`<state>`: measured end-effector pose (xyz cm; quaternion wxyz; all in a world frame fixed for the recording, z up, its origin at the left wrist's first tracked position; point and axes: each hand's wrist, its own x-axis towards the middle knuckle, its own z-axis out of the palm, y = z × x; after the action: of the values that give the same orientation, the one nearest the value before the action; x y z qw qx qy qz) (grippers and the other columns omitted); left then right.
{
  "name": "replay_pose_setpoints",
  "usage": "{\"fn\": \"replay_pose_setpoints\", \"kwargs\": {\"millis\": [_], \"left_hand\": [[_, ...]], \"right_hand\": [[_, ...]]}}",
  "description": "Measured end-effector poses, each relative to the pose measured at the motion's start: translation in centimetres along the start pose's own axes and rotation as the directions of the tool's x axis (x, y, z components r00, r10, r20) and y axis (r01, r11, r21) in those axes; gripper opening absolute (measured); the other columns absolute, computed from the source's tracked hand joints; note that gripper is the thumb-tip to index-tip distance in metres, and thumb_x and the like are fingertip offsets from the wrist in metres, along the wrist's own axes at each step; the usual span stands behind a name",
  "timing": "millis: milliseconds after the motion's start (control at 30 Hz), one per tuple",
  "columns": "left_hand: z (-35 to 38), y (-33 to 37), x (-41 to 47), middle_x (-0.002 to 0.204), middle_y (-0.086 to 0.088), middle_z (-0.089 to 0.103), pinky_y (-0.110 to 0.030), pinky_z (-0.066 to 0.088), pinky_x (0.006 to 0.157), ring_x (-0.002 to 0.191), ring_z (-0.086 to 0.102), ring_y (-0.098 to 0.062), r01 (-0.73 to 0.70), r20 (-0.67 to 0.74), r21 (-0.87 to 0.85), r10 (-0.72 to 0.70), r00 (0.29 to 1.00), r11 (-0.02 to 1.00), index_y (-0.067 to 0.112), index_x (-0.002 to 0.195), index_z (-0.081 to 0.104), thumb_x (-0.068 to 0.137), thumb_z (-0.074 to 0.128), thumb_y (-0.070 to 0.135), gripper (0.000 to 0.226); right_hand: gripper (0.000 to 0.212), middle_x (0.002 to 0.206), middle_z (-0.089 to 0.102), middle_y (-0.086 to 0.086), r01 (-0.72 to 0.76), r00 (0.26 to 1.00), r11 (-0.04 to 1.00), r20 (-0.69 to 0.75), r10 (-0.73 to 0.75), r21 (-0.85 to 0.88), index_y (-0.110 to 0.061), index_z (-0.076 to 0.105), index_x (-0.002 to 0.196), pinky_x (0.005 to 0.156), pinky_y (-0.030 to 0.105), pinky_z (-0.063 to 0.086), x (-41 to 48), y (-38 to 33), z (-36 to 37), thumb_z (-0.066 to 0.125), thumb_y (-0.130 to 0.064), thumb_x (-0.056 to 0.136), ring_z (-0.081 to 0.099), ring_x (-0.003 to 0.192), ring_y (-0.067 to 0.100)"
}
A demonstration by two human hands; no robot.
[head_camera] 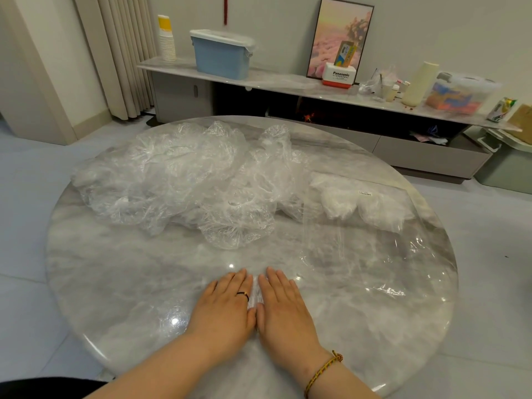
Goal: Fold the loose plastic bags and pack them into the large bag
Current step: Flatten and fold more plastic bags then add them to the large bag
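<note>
Left hand (227, 300) and right hand (283, 303) flat, fingers straight and together; folded bag (254, 292) shows between them. Loose bags (172, 180) at eleven o'clock.

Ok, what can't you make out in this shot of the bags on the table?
Head view only.
Bag under the hands: only a sliver shows between the left hand and right hand pressing flat on it; its folds are hidden.
Pile of loose bags: clear crumpled layers overlap, so no count.
Large bag: its outline and mouth fade into the glossy table.
Small label on it: too small to read.
</note>
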<state>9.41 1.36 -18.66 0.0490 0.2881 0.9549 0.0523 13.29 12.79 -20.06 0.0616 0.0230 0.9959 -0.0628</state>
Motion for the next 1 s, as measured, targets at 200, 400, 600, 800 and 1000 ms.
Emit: {"fn": "replay_pose_setpoints", "kwargs": {"millis": [200, 400, 600, 800, 1000], "left_hand": [[-1.8, -0.9, 1.4, 0.134, 0.003, 0.047, -0.024, 0.035, 0.098, 0.124, 0.043, -0.016, 0.199, 0.088, -0.191, -0.185, 0.979, 0.961, 0.017, 0.135, 0.034, 0.085, 0.056, 0.043, 0.061], [-3.1, -1.1, 1.5, 0.076, -0.006, 0.063, -0.033, 0.044, 0.069, 0.083, 0.062, -0.025, 0.255, 0.083, -0.697, -0.277, 0.957, 0.671, 0.009, 0.076, 0.057, 0.068, 0.068, 0.037, 0.031], [-5.4, 0.9, 1.2, 0.09, -0.001, 0.067, -0.025, 0.048, 0.073, 0.088, 0.064, -0.017, 0.124, 0.066, -0.984, -0.382, 0.922, 0.13, 0.016, 0.091, 0.06, 0.081, 0.066, 0.01, 0.013], [-5.7, 4.0, 1.9, 0.09, -0.006, 0.068, -0.022, 0.048, 0.066, 0.082, 0.064, -0.016, 0.108, 0.099, -0.994, -0.344, 0.934, 0.01, 0.013, 0.091, 0.058, 0.08, 0.066, 0.005, 0.016], [-5.8, 6.4, 2.3, 0.089, 0.004, 0.063, -0.008, 0.045, 0.059, 0.081, 0.06, -0.008, 0.126, 0.092, -0.983, -0.241, 0.966, 0.132, 0.021, 0.092, 0.056, 0.083, 0.064, 0.016, 0.013]], "right_hand": [[0.057, 0.156, 0.007, -0.004, 0.13, 0.988, 0.951, -0.122, -0.099, 0.281, -0.018, 0.011, 0.147, 0.103, 0.008, -0.008, 0.1, 0.9, -1.8, 0.022, -0.034, 0.094, 0.005, 0.143, 0.006], [0.08, 0.142, 0.033, -0.005, 0.144, 0.953, 0.774, -0.297, 0.059, 0.616, -0.016, 0.032, 0.139, 0.101, -0.001, 0.011, -0.8, -0.1, -4.2, 0.023, -0.055, 0.07, 0.029, 0.131, 0.004], [0.064, 0.128, 0.036, -0.013, -0.076, 0.94, 0.195, 0.005, 0.342, 0.978, -0.02, 0.029, 0.138, 0.089, 0.013, 0.034, -1.5, 1.1, -6.6, 0.064, -0.029, 0.086, 0.041, 0.114, 0.003], [0.016, 0.082, 0.06, 0.006, -0.092, 0.953, -0.005, 0.09, 0.288, 0.996, -0.005, 0.058, 0.087, 0.074, 0.018, 0.044, -2.2, 1.9, -6.6, 0.064, -0.019, 0.084, 0.058, 0.078, 0.015], [0.017, 0.066, 0.055, -0.002, -0.048, 0.875, -0.114, 0.096, 0.475, 0.992, -0.013, 0.059, 0.074, 0.06, 0.019, 0.042, -2.2, 4.2, -7.6, 0.055, -0.004, 0.088, 0.049, 0.059, 0.009]]}}
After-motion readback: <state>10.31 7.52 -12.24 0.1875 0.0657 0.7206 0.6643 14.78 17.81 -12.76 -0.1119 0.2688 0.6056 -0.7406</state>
